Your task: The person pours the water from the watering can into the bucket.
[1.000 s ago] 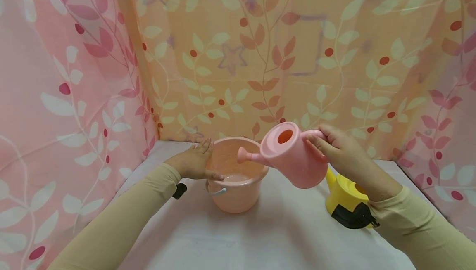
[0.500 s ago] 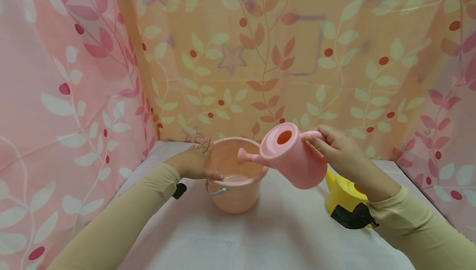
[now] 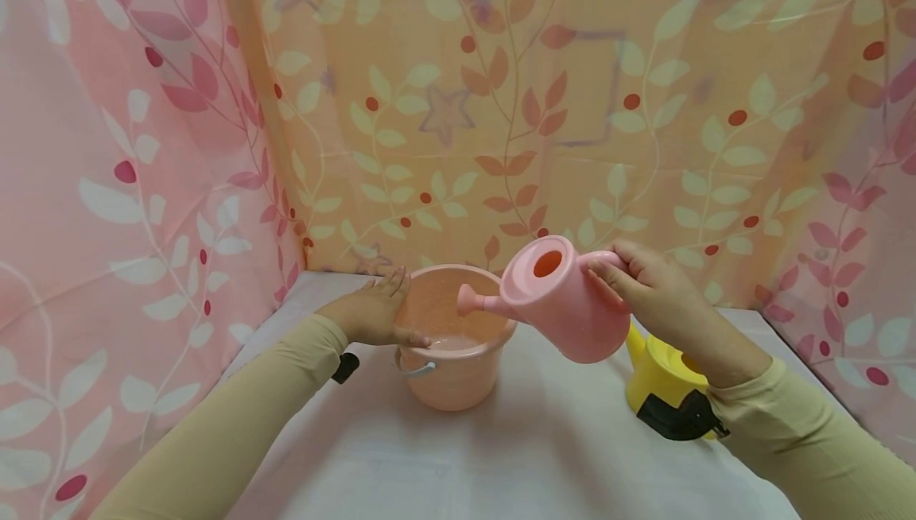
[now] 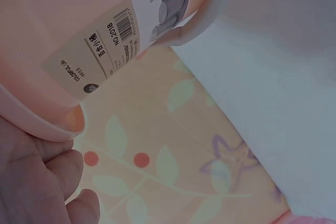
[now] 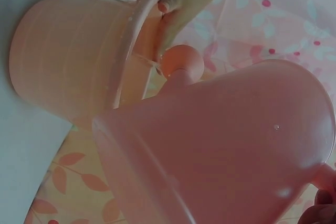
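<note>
My right hand (image 3: 647, 285) grips the handle of a pink watering can (image 3: 583, 309), holding it tilted to the left. Its rose-tipped spout (image 3: 471, 300) reaches over the rim of a peach plastic bucket (image 3: 458, 383). In the right wrist view a thin clear stream of water (image 5: 146, 60) runs from the spout into the bucket. My left hand (image 3: 372, 313) rests on the bucket's left rim with fingers extended and the thumb along the front. Up close in the left wrist view, the fingers (image 4: 60, 174) touch the rim beside a printed label (image 4: 115, 40).
A yellow watering can (image 3: 661, 373) stands on the white-covered table (image 3: 458, 472), partly hidden behind my right wrist and its black camera mount (image 3: 683, 417). Leaf-patterned curtains (image 3: 444, 106) enclose the table at the back and both sides. A grey handle (image 3: 422, 370) hangs at the bucket's front.
</note>
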The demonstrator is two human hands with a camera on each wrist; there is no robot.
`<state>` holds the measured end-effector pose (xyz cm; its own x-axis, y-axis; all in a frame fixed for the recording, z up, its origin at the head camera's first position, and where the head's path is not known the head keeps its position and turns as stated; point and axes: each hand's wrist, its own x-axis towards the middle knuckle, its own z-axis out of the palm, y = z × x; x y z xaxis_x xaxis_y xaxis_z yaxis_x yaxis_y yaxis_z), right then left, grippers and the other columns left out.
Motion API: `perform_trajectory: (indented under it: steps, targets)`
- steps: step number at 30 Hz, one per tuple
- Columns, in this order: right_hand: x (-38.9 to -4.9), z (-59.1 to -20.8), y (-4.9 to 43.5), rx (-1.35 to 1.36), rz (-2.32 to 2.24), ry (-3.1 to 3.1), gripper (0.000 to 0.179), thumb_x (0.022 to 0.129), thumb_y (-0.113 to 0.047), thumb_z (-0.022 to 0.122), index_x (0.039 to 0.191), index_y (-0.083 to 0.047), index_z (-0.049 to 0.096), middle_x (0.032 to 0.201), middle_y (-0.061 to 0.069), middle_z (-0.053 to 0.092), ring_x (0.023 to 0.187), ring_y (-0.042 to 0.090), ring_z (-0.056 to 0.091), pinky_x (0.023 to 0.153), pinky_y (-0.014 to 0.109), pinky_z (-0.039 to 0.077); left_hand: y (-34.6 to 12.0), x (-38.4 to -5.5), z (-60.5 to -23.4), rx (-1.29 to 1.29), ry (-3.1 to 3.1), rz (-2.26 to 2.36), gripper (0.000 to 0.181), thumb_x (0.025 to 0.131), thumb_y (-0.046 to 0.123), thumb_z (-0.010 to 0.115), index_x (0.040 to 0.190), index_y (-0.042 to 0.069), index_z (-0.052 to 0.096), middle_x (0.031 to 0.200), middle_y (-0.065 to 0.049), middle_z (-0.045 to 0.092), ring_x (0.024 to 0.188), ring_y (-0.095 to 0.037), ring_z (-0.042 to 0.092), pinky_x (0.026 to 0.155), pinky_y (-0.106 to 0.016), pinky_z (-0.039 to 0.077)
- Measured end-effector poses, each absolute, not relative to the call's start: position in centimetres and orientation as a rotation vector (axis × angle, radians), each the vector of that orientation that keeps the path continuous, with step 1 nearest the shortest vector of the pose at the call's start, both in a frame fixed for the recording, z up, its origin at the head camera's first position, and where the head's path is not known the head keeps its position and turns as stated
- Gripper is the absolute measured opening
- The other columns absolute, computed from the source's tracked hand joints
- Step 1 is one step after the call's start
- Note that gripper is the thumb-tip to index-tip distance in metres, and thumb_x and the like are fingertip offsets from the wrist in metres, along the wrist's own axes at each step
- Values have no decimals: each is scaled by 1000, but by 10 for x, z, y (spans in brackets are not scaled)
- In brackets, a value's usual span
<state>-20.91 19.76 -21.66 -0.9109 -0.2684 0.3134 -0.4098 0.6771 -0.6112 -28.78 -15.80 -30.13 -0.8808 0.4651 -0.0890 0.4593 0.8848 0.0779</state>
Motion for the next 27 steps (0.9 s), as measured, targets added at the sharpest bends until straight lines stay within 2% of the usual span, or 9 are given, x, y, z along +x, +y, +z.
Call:
perform_trajectory:
  steps: [16,27]
  targets:
    - [-210,-216,198,559,1042,-2694,34,92,-42,49,95,-8,53,82,9,54,80,25,48,60,30,47,-159,-291,-304,724,2952,50,122,67,85,40,144,-5,8,151,-19,1,139,-29,4,111,-48,9]
    - [-210,-217,197,568,1012,-2684,33,92,-41,49,96,-9,54,79,9,53,79,24,47,59,29,45,-159,-289,-302,715,2952,73,122,67,83,42,144,-5,8,151,-19,1,139,-28,4,111,-47,8]
